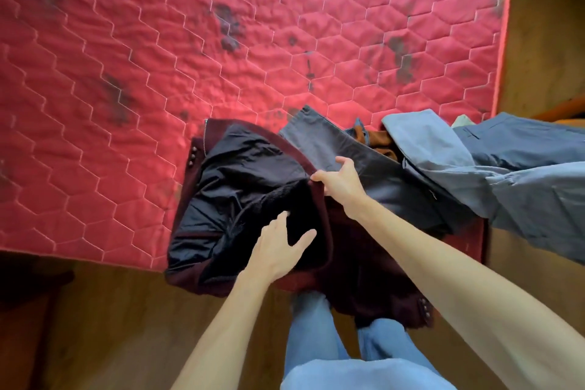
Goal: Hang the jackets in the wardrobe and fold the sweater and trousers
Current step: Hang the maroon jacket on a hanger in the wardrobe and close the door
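A dark maroon jacket (240, 187) with black lining lies inside-out at the near edge of the red mattress (158, 57), part of it hanging over the edge. My right hand (340, 179) pinches the jacket's maroon front edge near the collar. With fingers spread, my left hand (280, 248) lies flat on the black lining. To the right lie dark grey trousers (357, 155), a light blue-grey garment (443, 155) and a darker blue garment (519, 149). A brown piece of cloth (378, 139) peeks out between them.
The quilted mattress stretches far to the left and back, with dark stains. A wooden floor (126, 326) lies below and to the right of it. My legs in blue jeans (319, 326) stand against the mattress edge.
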